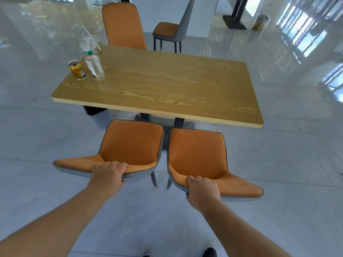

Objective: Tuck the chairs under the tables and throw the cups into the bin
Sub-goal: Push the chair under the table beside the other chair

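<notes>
Two orange chairs with grey shells stand side by side at the near edge of the wooden table. My left hand grips the top of the left chair's backrest. My right hand grips the top of the right chair's backrest. Both seats lie just outside the table's edge. On the table's far left corner stand a clear plastic cup, a plastic bottle and a gold can. A grey bin sits under the table's left end, partly hidden.
A third orange chair stands at the table's far side. Another chair stands farther back by a white block. A black post base and a small bin are at the back right. The glossy floor extends all around.
</notes>
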A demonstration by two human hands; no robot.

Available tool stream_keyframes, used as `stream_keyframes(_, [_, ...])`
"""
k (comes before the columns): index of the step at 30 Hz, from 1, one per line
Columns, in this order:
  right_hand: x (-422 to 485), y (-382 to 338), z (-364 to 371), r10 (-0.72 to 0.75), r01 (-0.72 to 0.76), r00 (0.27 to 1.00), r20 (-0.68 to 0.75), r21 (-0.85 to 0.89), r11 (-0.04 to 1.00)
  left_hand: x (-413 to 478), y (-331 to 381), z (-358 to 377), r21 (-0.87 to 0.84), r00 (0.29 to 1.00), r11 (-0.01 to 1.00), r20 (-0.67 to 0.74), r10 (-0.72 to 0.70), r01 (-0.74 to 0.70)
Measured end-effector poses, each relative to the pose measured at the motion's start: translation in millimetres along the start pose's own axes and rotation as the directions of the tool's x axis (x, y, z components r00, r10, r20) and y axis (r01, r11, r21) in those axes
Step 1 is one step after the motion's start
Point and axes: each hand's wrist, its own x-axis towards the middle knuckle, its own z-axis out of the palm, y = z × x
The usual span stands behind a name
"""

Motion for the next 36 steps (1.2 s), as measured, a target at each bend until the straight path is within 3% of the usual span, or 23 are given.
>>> stream_keyframes(12, [6.8, -7.8, 19.9, -0.036, 0.029, 0.998, -0.059, -0.116, 0.993, 19.1, -18.6, 26.4, -0.056, 0.97, 0.979, -0.158, 0.187, -0.198])
stream_keyframes(23, [10.1, -27.2, 25.8, -0.203, 0.201, 0.973, -0.106, -0.035, 0.979, 13.8, -15.6, 37.2, -0.105, 0.89, 0.898, -0.22, 0.399, -0.428])
stream_keyframes(27, [7.8, -30.1, 28.4, -0.193, 0.192, 0.977, -0.085, -0.026, 0.981, 11.6, -15.6, 36.7, -0.112, 0.916, 0.915, -0.156, 0.369, -0.388])
stream_keyframes(30, [8.8, -36.1, 23.2, -0.156, 0.157, 0.987, 0.029, -0.018, 0.988, 10.9, -9.5, 27.9, -0.135, 0.964, 0.956, 0.021, 0.267, -0.262])
stream_keyframes(32, [8.7, -40.2, 6.1, -0.064, 0.055, 0.989, 0.132, 0.074, 0.996, 13.5, -5.0, 8.5, -0.309, 0.966, 0.945, 0.196, 0.168, -0.102])
stream_keyframes(34, [7.1, -38.5, -25.8, 0.055, -0.068, 0.996, 0.065, 0.233, 0.97, 18.2, -0.2, -22.6, -0.457, 0.976, 0.889, 0.199, 0.086, 0.014])
stream_keyframes(36, [5.0, -27.1, -73.0, 0.135, -0.085, 0.982, -0.131, 0.332, 0.94, 28.1, 8.1, -68.0, -0.459, 0.999, 0.888, 0.039, 0.035, -0.013])
